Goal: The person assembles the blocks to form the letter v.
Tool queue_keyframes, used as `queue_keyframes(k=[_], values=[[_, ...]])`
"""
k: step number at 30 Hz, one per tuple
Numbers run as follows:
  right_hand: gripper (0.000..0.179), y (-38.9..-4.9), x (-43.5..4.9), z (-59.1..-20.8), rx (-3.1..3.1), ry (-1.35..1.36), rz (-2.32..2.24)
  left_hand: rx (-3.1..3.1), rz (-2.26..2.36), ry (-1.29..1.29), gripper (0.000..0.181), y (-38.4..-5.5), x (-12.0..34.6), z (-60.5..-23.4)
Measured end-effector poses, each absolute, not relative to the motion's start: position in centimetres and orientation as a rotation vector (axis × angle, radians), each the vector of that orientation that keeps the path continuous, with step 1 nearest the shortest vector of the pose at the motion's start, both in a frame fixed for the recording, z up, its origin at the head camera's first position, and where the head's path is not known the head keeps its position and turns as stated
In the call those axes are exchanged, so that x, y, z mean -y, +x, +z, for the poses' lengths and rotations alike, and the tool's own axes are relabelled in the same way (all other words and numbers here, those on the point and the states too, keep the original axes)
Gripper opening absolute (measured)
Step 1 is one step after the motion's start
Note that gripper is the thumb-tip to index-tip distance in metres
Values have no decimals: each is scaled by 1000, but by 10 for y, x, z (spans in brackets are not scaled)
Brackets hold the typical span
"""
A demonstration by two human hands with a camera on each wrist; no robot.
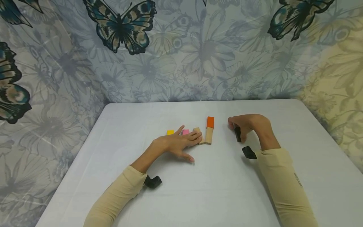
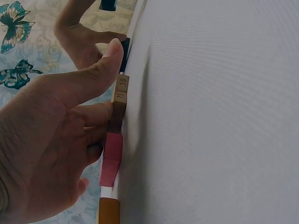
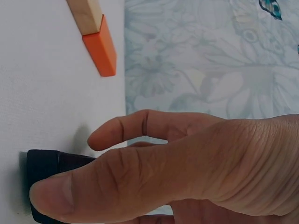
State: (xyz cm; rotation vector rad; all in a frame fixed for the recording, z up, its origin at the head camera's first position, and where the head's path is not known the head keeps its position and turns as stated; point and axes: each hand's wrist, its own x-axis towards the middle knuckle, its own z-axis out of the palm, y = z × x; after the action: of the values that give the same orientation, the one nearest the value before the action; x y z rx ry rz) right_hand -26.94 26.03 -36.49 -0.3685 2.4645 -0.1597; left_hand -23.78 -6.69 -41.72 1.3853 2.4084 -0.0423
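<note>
My left hand (image 1: pixel 181 144) lies over a row of small blocks with fingers spread and mostly straight. Its fingertips touch the plain wooden block (image 1: pixel 201 141), whose end bears printed numbers in the left wrist view. A pink block (image 1: pixel 185 131) and a yellow block (image 1: pixel 170 132) show behind that hand, partly covered. Beside the fingertips, another wooden block (image 1: pixel 208 135) lies end to end with an orange block (image 1: pixel 210 121). Farther right, my right hand (image 1: pixel 248 123) grips a dark, nearly black block (image 3: pixel 42 163) between thumb and fingers, low at the white surface.
A white-covered table (image 1: pixel 215 192) spreads under both hands. Butterfly-and-flower patterned fabric (image 1: pixel 207 56) rises behind its far edge and along the sides. Black wrist cameras (image 1: pixel 249 152) jut from both sleeves, close above the surface.
</note>
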Motion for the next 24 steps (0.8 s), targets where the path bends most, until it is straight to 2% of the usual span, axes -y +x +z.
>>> queue_keyframes(k=[6, 17, 24], values=[[51, -271, -264, -358, -2491, -411, -184, -2412, -59, 1387, 98, -237, 67, -415], [25, -275, -271, -339, -2681, -624, -399, -2403, -55, 1383, 98, -237, 66, -416], [21, -290, -266, -340, -2835, -803, -508, -2400, -42, 1387, 98, -238, 66, -416]])
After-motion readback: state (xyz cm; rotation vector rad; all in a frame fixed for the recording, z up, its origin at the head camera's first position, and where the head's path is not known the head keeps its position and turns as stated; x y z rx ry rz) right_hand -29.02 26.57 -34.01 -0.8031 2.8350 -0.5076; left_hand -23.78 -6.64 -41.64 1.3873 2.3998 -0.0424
